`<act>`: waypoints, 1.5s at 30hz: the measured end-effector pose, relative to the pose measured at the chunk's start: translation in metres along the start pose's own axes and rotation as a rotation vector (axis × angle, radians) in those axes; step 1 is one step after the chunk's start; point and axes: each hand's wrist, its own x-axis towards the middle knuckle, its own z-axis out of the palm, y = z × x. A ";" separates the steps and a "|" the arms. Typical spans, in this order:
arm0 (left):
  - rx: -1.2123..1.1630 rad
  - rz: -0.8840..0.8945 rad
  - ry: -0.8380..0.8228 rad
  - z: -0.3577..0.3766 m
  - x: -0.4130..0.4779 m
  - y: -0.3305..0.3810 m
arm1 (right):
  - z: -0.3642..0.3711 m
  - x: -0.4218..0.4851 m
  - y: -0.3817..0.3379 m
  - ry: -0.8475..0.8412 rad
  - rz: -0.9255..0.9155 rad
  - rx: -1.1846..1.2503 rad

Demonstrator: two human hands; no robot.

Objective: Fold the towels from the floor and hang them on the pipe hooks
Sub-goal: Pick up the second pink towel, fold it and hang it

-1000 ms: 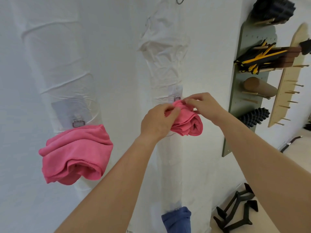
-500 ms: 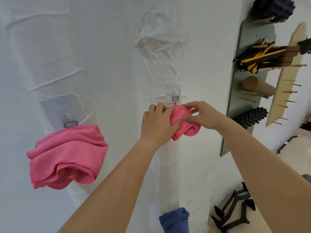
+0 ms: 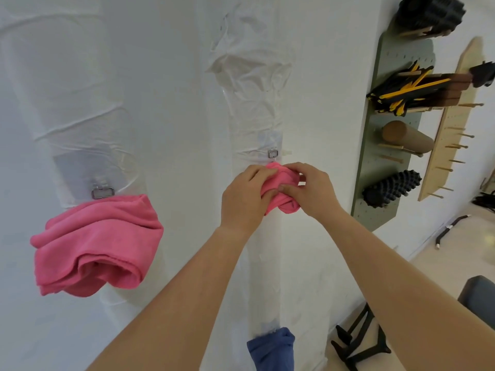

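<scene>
Dropped slightly, the pink towel [image 3: 280,180] sits just below the hook [image 3: 272,153]; my left hand [image 3: 245,195] and right hand [image 3: 313,190] both curl fingers [image 3: 261,172] round it.

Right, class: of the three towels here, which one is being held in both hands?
The small pink towel below the middle hook, gripped by left hand and right hand. The larger pink towel and blue towel are untouched.

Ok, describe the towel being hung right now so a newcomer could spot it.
Find the white plastic-wrapped pipe nearest the green pegboard. Just below its small metal hook is a bunched pink towel, gripped by the left hand and right hand. The other pink towel hangs untouched on the left pipe, the blue towel lower down.
</scene>
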 end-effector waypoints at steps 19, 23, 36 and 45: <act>0.032 -0.048 -0.032 -0.001 -0.008 0.002 | 0.019 -0.024 -0.009 0.076 0.131 0.042; 0.084 -0.054 -0.093 -0.012 -0.007 0.011 | 0.004 -0.024 -0.025 -0.038 0.152 0.039; 0.148 -0.098 -0.232 -0.064 0.014 0.047 | -0.042 -0.018 -0.073 -0.156 0.239 -0.213; 0.291 -0.175 -0.347 -0.111 0.006 0.052 | -0.045 -0.033 -0.117 -0.267 0.221 -0.436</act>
